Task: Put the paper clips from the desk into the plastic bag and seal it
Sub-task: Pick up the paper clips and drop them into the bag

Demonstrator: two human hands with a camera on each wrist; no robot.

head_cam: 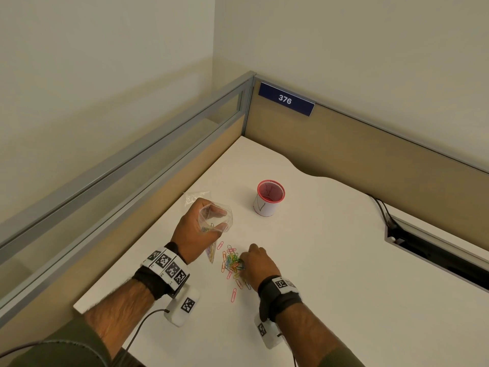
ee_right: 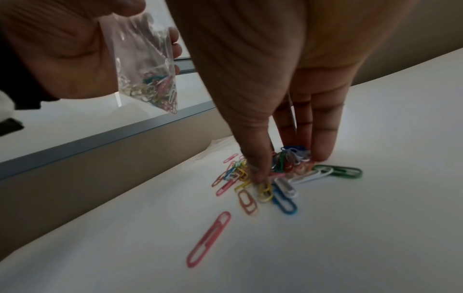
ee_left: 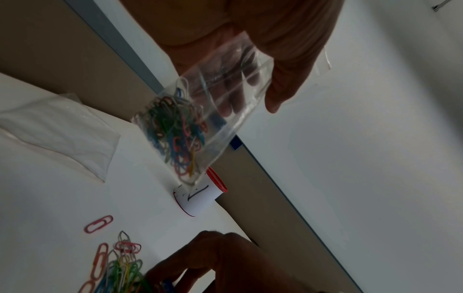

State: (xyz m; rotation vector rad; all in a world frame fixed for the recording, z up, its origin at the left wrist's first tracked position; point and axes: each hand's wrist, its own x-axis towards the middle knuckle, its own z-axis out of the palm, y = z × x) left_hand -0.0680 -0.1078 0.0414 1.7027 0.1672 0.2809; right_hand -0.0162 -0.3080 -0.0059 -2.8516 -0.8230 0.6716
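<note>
The white tabletop point(head_cam: 330, 247) fills a corner walled by tan partition panels point(head_cam: 370, 144), one bearing a blue plate numbered 376 point(head_cam: 286, 98). Both forearms reach in from the near edge, each with a black strap and white marker-covered wrist unit. The left hand point(head_cam: 194, 234) is raised above the tabletop, palm turned inward, its grip wrapped around the upper part of a clear plastic bag point(ee_left: 200, 119), fingers and thumb spreading the mouth wide; the bag hangs down at a tilt, with a bunch of coloured clips gathered in its lower corner, clear of the surface. The right hand point(head_cam: 258, 263) is lowered just beside it, fingers pointing straight down, thumb and fingertips point(ee_right: 323, 138) closing in on the pile of paper clips point(ee_right: 283, 168) lying on the tabletop, a cluster of clips bunched between them. Farther back stands a red-rimmed cup point(head_cam: 268, 198) wrapped in white paper, upright and well apart from the hands. A second crumpled clear bag point(ee_left: 57, 128) lies flat behind the left hand. One pink clip point(ee_right: 209, 238) lies alone, nearer the edge than the pile.
</note>
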